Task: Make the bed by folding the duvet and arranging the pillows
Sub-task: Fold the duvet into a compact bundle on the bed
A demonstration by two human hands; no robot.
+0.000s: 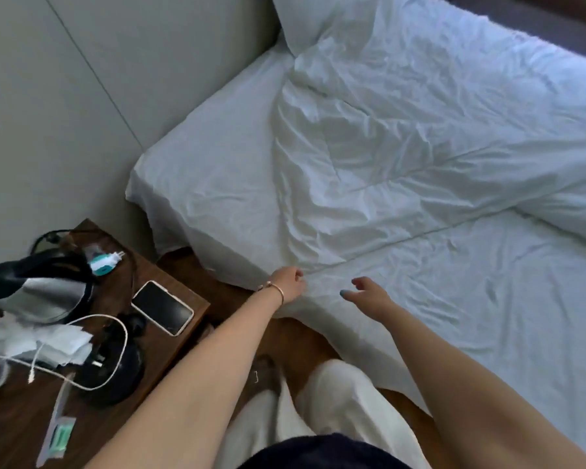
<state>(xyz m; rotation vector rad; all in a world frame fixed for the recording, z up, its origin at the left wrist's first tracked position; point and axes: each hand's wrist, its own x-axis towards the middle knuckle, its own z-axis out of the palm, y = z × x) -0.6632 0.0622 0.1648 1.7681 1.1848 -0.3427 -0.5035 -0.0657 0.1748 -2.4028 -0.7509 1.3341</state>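
Nightstand (170, 282) w/ phone (162, 307) just left of left hand (289, 283). Left hand pinching duvet (403, 137) edge at bedside. Right hand (369, 294) beside it, fingers loose, hovering over sheet (487, 299). Pillow (318, 18) far up past both hands.

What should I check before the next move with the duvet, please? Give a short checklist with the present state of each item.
1. Left hand has the duvet edge: ok, its fingers are curled on the white fabric at the bed's side.
2. Right hand has a hold: not ok, it is open above the sheet, holding nothing.
3. Duvet lies flat: not ok, it is wrinkled and bunched.
4. Pillow in place: cannot tell, only a part shows at the headboard.
5. Phone and cable on the nightstand are apart from the duvet: ok.
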